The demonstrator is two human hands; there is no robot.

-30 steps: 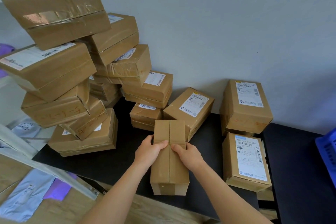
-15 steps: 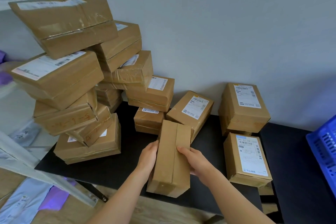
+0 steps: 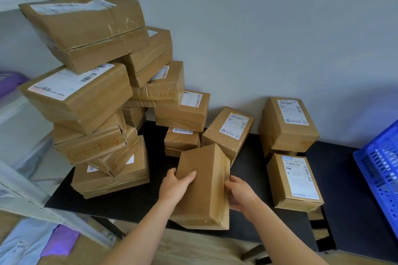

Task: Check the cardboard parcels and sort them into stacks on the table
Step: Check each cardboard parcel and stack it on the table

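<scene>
1. At the front edge of the black worktop [image 3: 150,196], a plain parcel [image 3: 204,187] with no label showing is held between both hands. It is tilted, with one long edge turned upward. Whether its lower end touches the worktop cannot be told.
2. The grip of the left hand [image 3: 175,185] is clamped on the plain parcel's left side, with the thumb laid across the upper face. The grip of the right hand [image 3: 240,193] is clamped on its right side, with the fingers curled round the edge.
3. Just behind it, a tilted parcel [image 3: 230,131] with a white label is set askew beside a low pile [image 3: 183,112] of parcels by the wall.
4. To the left, the worktop is crowded by a tall leaning stack [image 3: 86,101] of taped parcels, several of them jutting out crookedly.
5. To the right, a labelled front parcel [image 3: 295,180] lies flat near the right hand. A rear parcel [image 3: 288,125] is perched on another box behind it.
6. A blue crate [image 3: 381,178] is seen at the far right. At lower left, mailer bags [image 3: 25,245] in grey and purple lie beside a white frame [image 3: 32,200].
</scene>
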